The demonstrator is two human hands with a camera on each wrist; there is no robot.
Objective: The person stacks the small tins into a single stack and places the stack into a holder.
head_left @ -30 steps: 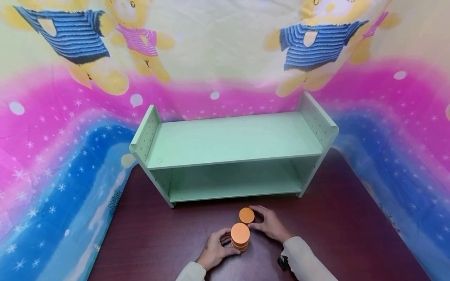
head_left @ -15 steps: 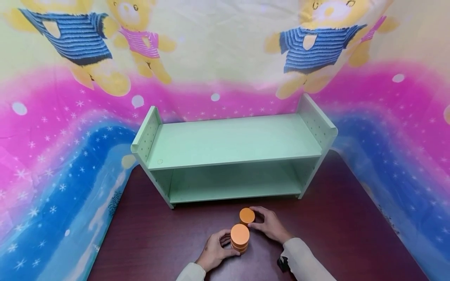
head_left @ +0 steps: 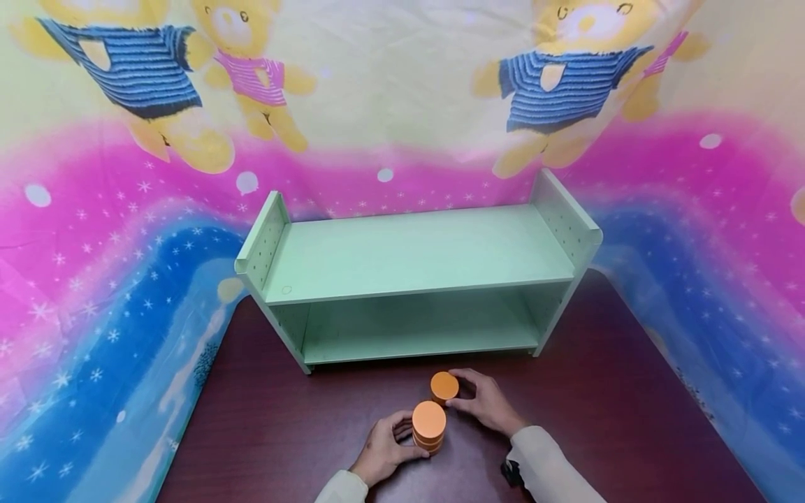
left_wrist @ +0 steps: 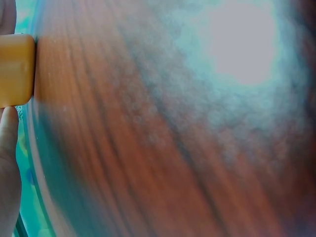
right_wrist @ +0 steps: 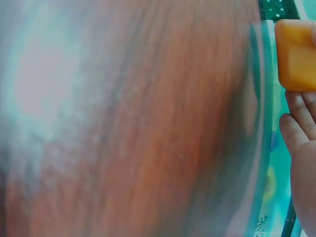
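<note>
A stack of round orange pieces (head_left: 430, 421) with flat tops stands on the table in front of the shelf. My left hand (head_left: 383, 447) grips the stack from the left, thumb at its near side and fingers on the far side. Just behind and to the right, my right hand (head_left: 484, 403) holds another round orange piece (head_left: 444, 385) between thumb and fingers. In the left wrist view an orange block-like side (left_wrist: 16, 69) shows at the left edge against a finger (left_wrist: 9, 143). The right wrist view shows an orange side (right_wrist: 298, 57) above curled fingers (right_wrist: 298, 116).
A pale green two-tier shelf (head_left: 415, 255) stands behind the hands on the dark red-brown table (head_left: 270, 419). A printed cloth (head_left: 390, 105) with teddy bears hangs behind and along both sides. A black item (head_left: 511, 474) sits at the right cuff.
The right hand has shifted slightly right with its round orange piece, widening the offset from the stack. My left hand keeps its grip. The head view has tilted slightly.
</note>
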